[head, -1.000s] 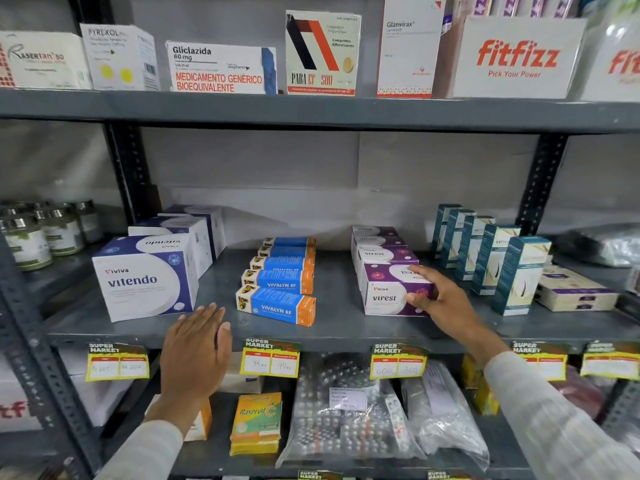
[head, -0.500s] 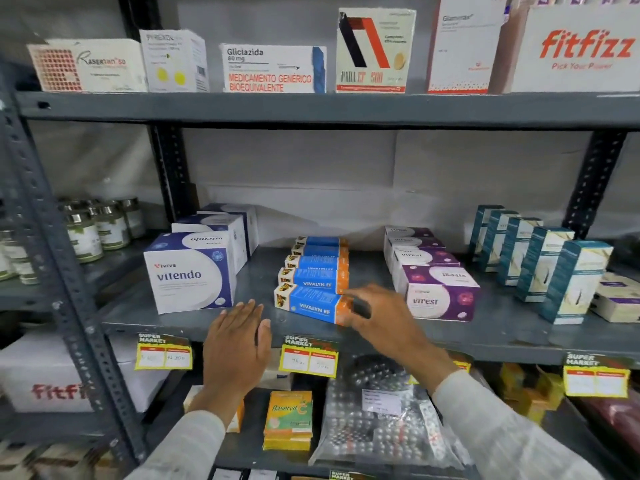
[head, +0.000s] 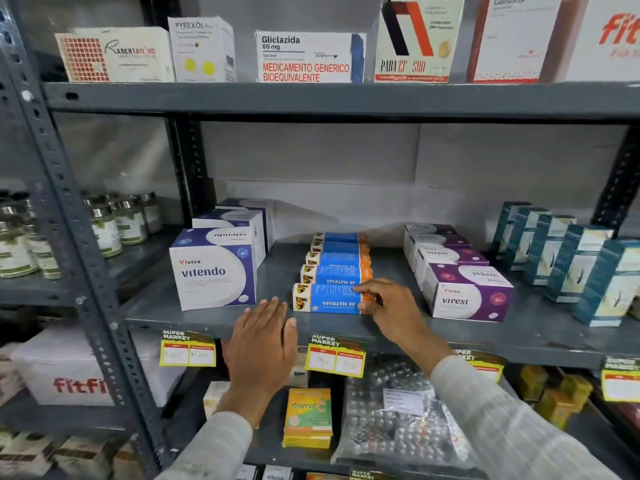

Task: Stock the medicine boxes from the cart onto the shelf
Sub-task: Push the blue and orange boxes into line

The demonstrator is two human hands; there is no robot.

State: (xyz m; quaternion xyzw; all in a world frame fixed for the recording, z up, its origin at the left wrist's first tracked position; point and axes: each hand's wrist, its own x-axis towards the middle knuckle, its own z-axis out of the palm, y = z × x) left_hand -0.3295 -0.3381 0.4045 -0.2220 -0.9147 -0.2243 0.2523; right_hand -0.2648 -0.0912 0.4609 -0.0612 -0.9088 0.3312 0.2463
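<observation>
On the grey middle shelf (head: 214,320) a row of blue and orange Vivalyn EF boxes runs front to back. My right hand (head: 391,310) grips the orange right end of the front Vivalyn EF box (head: 329,299), thumb on top. My left hand (head: 263,337) lies flat with its fingers apart on the shelf's front edge, between the white and blue Vitendo boxes (head: 214,271) and the Vivalyn row, holding nothing. Purple Virest boxes (head: 467,292) stand in a row right of my right hand.
Teal boxes (head: 568,261) line the shelf's right end. Glass jars (head: 114,223) stand on the neighbouring shelf at left. The upper shelf (head: 311,98) holds assorted boxes. Below lie blister packs in bags (head: 398,420), a yellow Raservit box (head: 308,417) and price tags (head: 187,348).
My right hand went left from the front Virest box to the front Vivalyn EF box and closed on its right end. My left hand stayed on the shelf edge. The view shifted left.
</observation>
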